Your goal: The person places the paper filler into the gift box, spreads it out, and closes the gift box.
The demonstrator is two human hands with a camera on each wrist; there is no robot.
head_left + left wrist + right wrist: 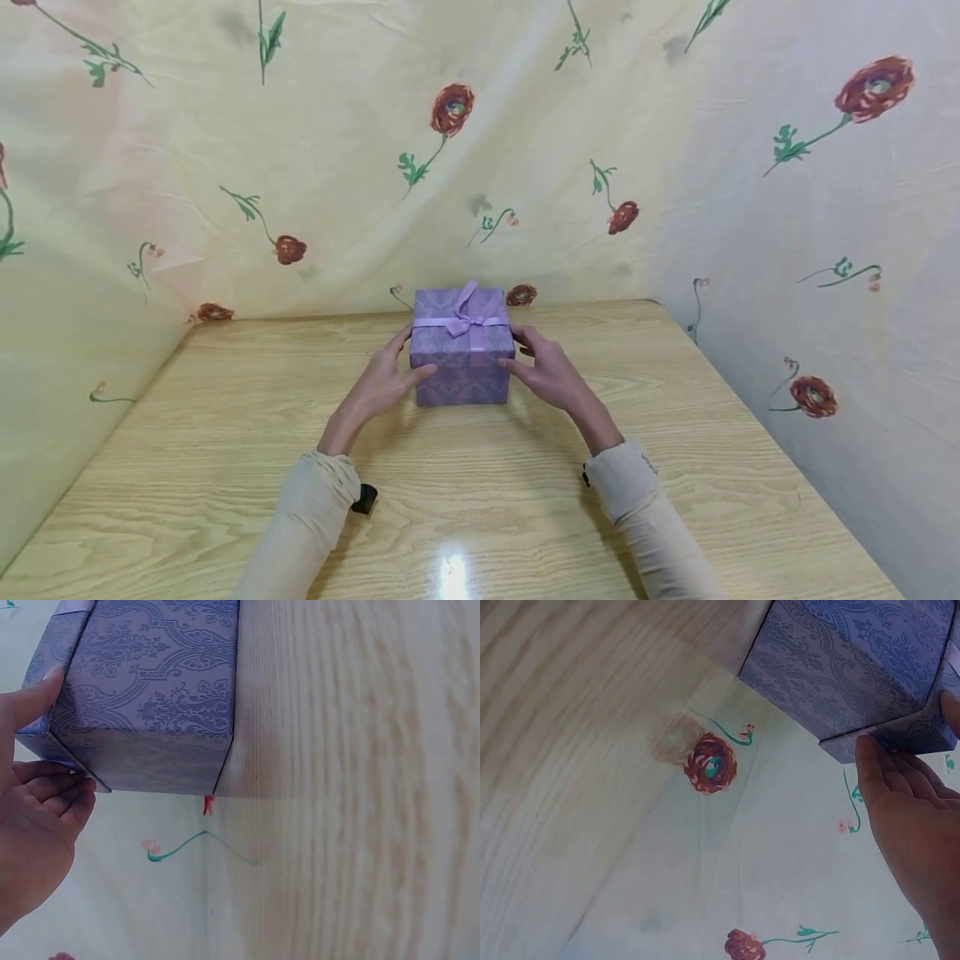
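A purple patterned gift box (461, 386) stands on the wooden table near the back wall. Its lid (438, 358) is on and carries a lilac ribbon tied in a bow (467, 322). My left hand (381, 380) grips the lid's left side, thumb on the front and the other fingers along the side. On the opposite side my right hand (553, 372) holds the lid the same way. Both wrist views show fingertips at the lid's lower edge, the left fingers (64, 795) bent under the rim. The inside of the box is hidden.
The wooden table (225, 433) reaches forward to a cloth backdrop (337, 150) printed with red flowers, which also hangs along the left and right sides. A black strap piece (365, 499) shows by the left cuff.
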